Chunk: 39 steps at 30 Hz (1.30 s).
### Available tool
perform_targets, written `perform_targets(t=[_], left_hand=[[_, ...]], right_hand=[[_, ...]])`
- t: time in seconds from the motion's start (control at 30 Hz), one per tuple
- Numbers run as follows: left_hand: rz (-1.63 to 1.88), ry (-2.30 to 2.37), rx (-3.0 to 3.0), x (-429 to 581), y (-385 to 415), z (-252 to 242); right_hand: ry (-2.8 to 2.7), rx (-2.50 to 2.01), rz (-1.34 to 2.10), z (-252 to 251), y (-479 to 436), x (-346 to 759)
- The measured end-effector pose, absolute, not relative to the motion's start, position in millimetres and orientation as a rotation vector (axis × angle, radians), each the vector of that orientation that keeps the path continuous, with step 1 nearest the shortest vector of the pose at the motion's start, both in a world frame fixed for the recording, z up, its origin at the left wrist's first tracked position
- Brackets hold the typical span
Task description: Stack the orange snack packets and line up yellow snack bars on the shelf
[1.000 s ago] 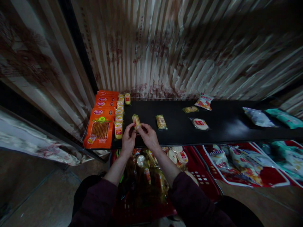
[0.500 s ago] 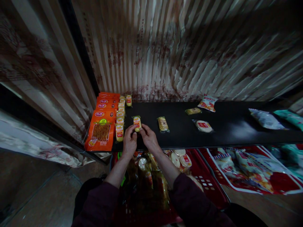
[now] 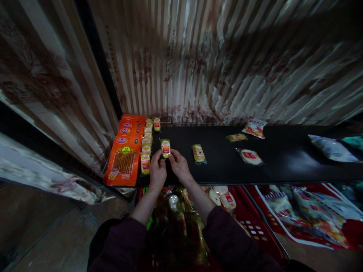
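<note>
Between the fingertips of my left hand (image 3: pixel 157 170) and my right hand (image 3: pixel 179 165) is a small yellow snack cake packet (image 3: pixel 165 148) with a red and white label. Both hands are closed on its near corners, just above the black shelf (image 3: pixel 218 172). To the left runs a row of matching snack cake packets (image 3: pixel 145 163), front to back. One more such packet (image 3: pixel 157 124) stands at the back, right of that row. Orange snack bags (image 3: pixel 122 160) line the shelf's left end.
Farther right on the shelf lie a biscuit packet (image 3: pixel 199 153), another biscuit packet (image 3: pixel 236 137), a round white cracker packet (image 3: pixel 250 156), a small puffed-snack bag (image 3: pixel 254 127) and a pale bag (image 3: pixel 332 148). Below are red baskets (image 3: pixel 256 223) with packaged snacks. A dark post (image 3: pixel 99 56) rises at left.
The view has shifted slightly, so the shelf sits lower and things at right appear farther right. The snack cake packet stays between both hands, its label now more squarely facing me.
</note>
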State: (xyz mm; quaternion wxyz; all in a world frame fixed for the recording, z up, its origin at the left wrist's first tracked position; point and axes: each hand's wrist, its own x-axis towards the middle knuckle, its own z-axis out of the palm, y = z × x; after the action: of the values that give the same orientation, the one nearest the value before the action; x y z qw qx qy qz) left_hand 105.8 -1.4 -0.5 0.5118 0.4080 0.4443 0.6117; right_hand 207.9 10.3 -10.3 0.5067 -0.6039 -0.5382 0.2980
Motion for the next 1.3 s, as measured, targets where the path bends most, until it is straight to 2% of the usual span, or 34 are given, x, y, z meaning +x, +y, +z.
perform_targets(t=[0.5, 0.9, 1.3], left_hand=[[1.444, 1.235, 0.973, 113, 18, 25], [1.192, 1.544, 1.307, 124, 39, 36], [1.200, 1.642, 1.312, 130, 63, 28]], right_hand=[[-1.313, -1.467, 0.702, -3, 44, 206], [-1.266, -1.523, 0.806, 5, 71, 202], [-1.270, -1.533, 0.747, 1, 88, 199]])
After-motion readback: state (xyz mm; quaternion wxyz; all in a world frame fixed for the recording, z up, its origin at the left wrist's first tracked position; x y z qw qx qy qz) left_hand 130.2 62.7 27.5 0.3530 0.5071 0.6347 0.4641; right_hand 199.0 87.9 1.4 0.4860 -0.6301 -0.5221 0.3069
